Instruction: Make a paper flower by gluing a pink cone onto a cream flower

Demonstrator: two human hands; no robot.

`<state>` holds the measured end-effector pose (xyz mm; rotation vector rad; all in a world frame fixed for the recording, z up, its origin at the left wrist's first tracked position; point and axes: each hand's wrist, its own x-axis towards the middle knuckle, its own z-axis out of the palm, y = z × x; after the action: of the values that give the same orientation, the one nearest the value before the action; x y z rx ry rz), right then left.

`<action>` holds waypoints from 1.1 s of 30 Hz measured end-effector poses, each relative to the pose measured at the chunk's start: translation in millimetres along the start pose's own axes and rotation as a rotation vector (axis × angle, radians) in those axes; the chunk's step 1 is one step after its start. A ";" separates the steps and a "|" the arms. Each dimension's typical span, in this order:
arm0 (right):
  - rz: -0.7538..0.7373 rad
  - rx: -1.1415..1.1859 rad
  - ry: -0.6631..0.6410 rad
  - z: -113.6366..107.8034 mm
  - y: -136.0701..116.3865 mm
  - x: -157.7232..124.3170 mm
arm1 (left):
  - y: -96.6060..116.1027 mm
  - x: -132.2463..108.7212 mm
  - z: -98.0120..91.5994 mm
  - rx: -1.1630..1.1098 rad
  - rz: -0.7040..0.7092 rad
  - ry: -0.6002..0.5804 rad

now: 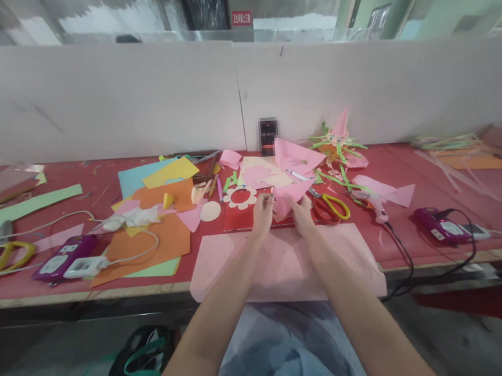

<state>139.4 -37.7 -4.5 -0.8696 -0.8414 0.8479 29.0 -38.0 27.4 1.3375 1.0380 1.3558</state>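
Both my hands reach over a large pink paper sheet (pixel 239 263) that hangs off the table's front edge. My left hand (pixel 262 214) and my right hand (pixel 301 214) are closed on a folded pink paper piece (pixel 290 195), pinching it from either side above a red card (pixel 243 216). A cream flower cut-out (pixel 239 197) lies just left of my left hand. Red scissors with yellow handles (pixel 328 205) lie just right of my right hand.
Orange (pixel 151 241), yellow and blue paper sheets lie at left, with a purple device (pixel 62 259) and white cables. A glue gun (pixel 378 206) and another purple device (pixel 439 224) lie at right. A paper spiky figure (pixel 338 143) stands by the white back wall. A bag (pixel 138 362) sits below.
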 end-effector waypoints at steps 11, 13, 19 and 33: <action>0.012 0.055 -0.026 2.2 -4.6 -2.9 | 3.6 2.8 -2.3 -0.055 -0.148 0.030; 0.006 0.056 -0.030 2.3 -4.7 -3.1 | 0.0 3.5 -2.1 -0.069 -0.179 0.019; 0.011 0.076 -0.029 2.7 -5.3 -3.0 | -0.7 1.6 -2.5 -0.044 -0.178 -0.024; 0.041 0.117 -0.019 4.6 -6.3 -2.3 | -2.3 3.2 -2.6 -0.038 -0.153 -0.025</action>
<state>136.1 -40.8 2.2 -0.7791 -0.7844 0.9328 26.6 -34.2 25.7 1.2186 1.0708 1.2355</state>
